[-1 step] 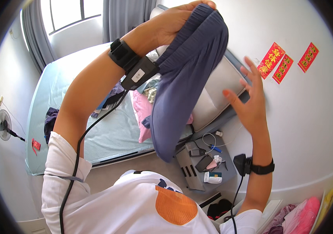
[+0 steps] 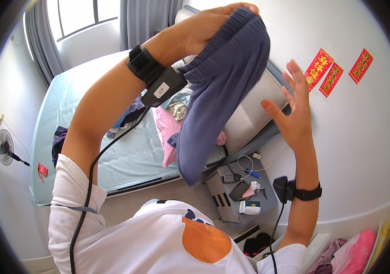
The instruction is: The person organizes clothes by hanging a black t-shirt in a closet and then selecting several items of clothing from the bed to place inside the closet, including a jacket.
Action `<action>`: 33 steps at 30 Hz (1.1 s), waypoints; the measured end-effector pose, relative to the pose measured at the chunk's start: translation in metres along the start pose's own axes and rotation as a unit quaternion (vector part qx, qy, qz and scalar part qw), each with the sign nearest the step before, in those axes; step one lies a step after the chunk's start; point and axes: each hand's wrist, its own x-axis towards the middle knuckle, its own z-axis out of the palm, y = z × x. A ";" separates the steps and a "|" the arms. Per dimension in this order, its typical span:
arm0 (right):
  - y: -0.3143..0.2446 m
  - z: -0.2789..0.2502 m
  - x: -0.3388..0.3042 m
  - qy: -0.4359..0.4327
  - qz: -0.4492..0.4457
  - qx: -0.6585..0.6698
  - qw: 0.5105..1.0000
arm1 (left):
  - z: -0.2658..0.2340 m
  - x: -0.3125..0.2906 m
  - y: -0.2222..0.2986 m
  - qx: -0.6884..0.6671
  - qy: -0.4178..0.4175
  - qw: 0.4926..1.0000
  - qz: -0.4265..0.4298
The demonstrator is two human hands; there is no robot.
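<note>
My left hand (image 2: 211,25) is raised high and closed on a pair of blue-grey trousers (image 2: 222,86) at the gathered elastic waistband. The cloth hangs down from it in a long fold over the bed's near side. Part of my grip is hidden behind the fabric. My right hand (image 2: 293,112) is lifted to the right of the trousers, apart from them, with fingers spread and nothing held.
Behind is a bed (image 2: 131,162) with a pale green sheet, a pink pillow (image 2: 167,121) and loose clothes. A grey nightstand (image 2: 227,208) carries a phone, cables and small items. Clothes (image 2: 355,251) lie in an open container at lower right. A fan (image 2: 5,146) stands left.
The hanging trousers have swung slightly, their lower end a little higher. My right hand has risen slightly, still spread. My left hand keeps its grip on the waistband.
</note>
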 end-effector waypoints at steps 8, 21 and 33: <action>0.005 0.021 0.030 -0.119 0.199 0.219 0.948 | 0.022 -0.007 -0.034 0.258 0.026 0.965 -0.031; 0.044 -0.014 0.043 0.088 0.229 0.254 0.935 | -0.046 -0.079 -0.107 0.416 0.061 0.888 -0.188; 0.069 -0.073 0.026 0.151 0.166 -0.166 0.960 | -0.064 -0.013 -0.011 0.515 0.169 0.840 0.031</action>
